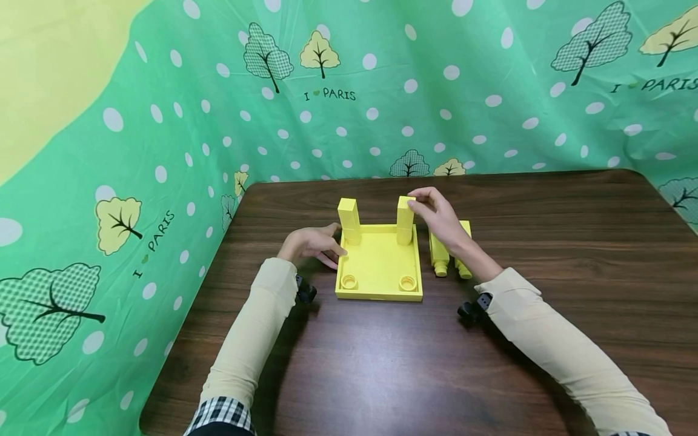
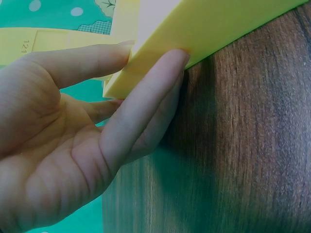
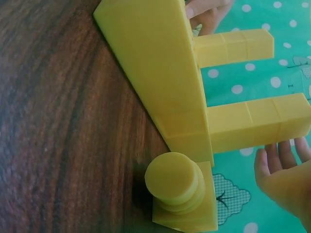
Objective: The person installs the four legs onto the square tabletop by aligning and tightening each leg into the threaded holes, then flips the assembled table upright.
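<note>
A yellow square board (image 1: 378,266) with a raised rim lies on the table, two round sockets showing at its near corners. Two square yellow posts stand upright at its far corners, a left post (image 1: 349,219) and a right post (image 1: 404,225). My left hand (image 1: 315,243) holds the board's left wall, thumb on the rim and fingers along the outside. At the top of the right post, my right hand (image 1: 440,219) grips it between thumb and fingers; the right wrist view shows several fingertips (image 3: 286,150) against that post's side.
Beside the board's right edge lie two loose yellow posts, one (image 1: 439,254) closer to it and another (image 1: 465,248) farther right, their round ends toward me. The dark wooden table (image 1: 376,363) meets a green patterned curtain (image 1: 338,133) at the back and left.
</note>
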The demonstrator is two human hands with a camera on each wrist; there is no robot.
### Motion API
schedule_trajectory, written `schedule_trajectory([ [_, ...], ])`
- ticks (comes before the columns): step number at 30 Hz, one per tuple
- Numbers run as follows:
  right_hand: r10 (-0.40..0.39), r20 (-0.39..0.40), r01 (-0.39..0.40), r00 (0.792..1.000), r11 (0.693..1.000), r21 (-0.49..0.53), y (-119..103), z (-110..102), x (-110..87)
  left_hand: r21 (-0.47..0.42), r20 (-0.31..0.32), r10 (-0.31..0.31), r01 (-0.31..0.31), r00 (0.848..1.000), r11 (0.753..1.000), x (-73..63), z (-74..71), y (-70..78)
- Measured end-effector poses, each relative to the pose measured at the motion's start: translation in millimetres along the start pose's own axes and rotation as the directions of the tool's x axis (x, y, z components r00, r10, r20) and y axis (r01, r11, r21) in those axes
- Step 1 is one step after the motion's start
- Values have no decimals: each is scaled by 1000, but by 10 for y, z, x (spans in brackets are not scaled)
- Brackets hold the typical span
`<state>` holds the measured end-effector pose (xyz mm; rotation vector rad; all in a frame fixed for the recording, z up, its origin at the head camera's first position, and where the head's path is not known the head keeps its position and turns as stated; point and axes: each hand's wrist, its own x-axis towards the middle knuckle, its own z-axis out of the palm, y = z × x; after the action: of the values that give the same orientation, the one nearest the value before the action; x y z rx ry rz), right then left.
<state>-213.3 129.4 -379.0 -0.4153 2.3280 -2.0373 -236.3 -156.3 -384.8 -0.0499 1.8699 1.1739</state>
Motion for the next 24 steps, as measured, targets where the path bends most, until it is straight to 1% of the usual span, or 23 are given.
schedule_trajectory([
  [4,-8,25,6,1000,997,75,12,-26,9,-5,-2,-1,1,1000,1000,-1,3,2],
  [8,8,93,-21,996,989,143,3,-38,23,-5,-4,-3,3,1000,1000,-1,3,1],
  [11,0,136,-25,991,982,189,-8,-36,35,-2,-4,0,0,1000,1000,4,1,-3],
  [14,-10,154,-23,988,978,206,-12,-36,49,0,-2,1,-1,1000,1000,7,1,-6],
  [20,-25,179,-12,983,979,204,-2,-47,60,0,-3,0,0,1000,1000,10,1,-7],
  [24,-33,165,1,986,981,192,6,-41,48,0,-5,3,-3,1000,1000,14,0,-11],
])
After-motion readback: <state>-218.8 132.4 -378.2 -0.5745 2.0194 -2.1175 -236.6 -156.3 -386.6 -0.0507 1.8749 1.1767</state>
